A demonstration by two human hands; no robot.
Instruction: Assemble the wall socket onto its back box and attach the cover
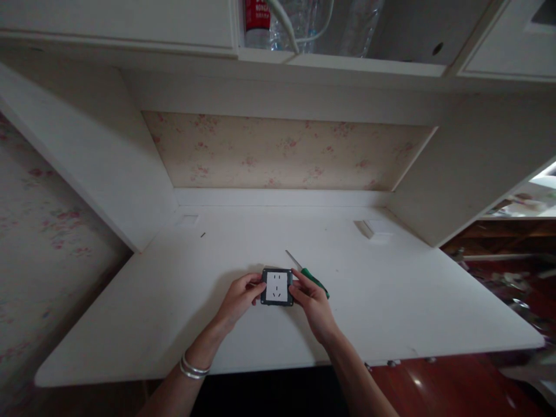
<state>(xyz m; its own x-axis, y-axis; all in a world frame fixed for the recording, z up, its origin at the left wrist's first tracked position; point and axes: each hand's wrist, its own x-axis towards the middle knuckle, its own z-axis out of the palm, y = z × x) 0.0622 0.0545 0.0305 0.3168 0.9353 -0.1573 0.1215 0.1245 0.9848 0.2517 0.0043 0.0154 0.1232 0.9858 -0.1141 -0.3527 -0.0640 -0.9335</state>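
Observation:
Between my two hands is a wall socket [277,286] with a white face, several slots and a dark frame, its front turned up toward me. My left hand [240,296] is closed on its left edge, thumb on the frame. On the opposite edge, my right hand [313,301] grips it with thumb and fingers. A screwdriver [315,280] with a green handle lies on the white desk, partly behind my right hand, its metal shaft pointing away to the left. The fingertips under the socket are hidden.
A small dark strip [202,234] lies on the white desk [152,313] at the left. Toward the back right sits a white square piece [376,229], and a flat white piece [189,219] is at the back left. Overhead, a shelf [347,62] holds plastic bottles and a cable [284,23].

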